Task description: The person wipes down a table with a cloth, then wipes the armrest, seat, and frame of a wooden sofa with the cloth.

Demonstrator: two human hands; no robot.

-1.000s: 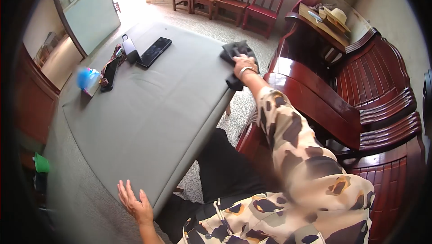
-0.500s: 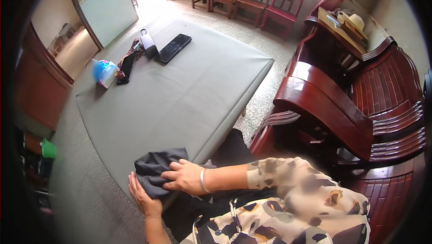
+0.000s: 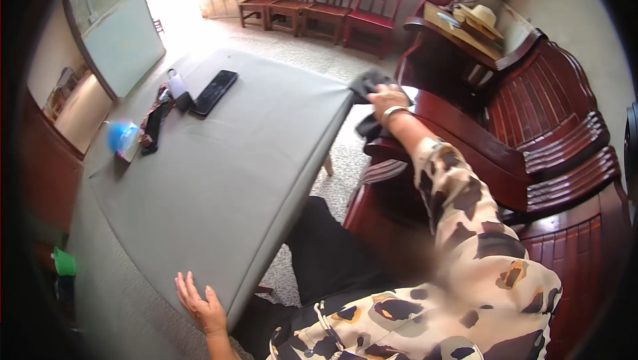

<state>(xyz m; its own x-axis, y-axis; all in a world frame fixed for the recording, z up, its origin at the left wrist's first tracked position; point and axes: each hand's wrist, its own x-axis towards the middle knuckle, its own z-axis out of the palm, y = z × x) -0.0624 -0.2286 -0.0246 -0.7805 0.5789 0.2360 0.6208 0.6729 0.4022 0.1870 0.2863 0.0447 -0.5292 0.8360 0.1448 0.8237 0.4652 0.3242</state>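
A dark grey cloth (image 3: 367,84) is bunched under my right hand (image 3: 388,99), whose fingers close over it. The cloth is at the table's far right corner, against the wooden sofa's armrest, with part of it hanging down; it is a little blurred. Whether it presses on the table corner, the armrest or both, I cannot tell. Near the table's close edge my left hand (image 3: 203,307) lies on the grey-covered table (image 3: 199,194), its fingers spread and holding nothing.
On the table lie a black phone (image 3: 218,91), a small box (image 3: 177,88), a dark strapped item (image 3: 153,131) and a blue-and-white packet (image 3: 123,139). Along the right stands a dark red wooden sofa (image 3: 458,137). Several wooden chairs (image 3: 325,11) line the back wall.
My right hand has carried the cloth away from my left hand, forward and right to the table's far corner. My left hand now rests alone on the cover. The camera view has shifted right.
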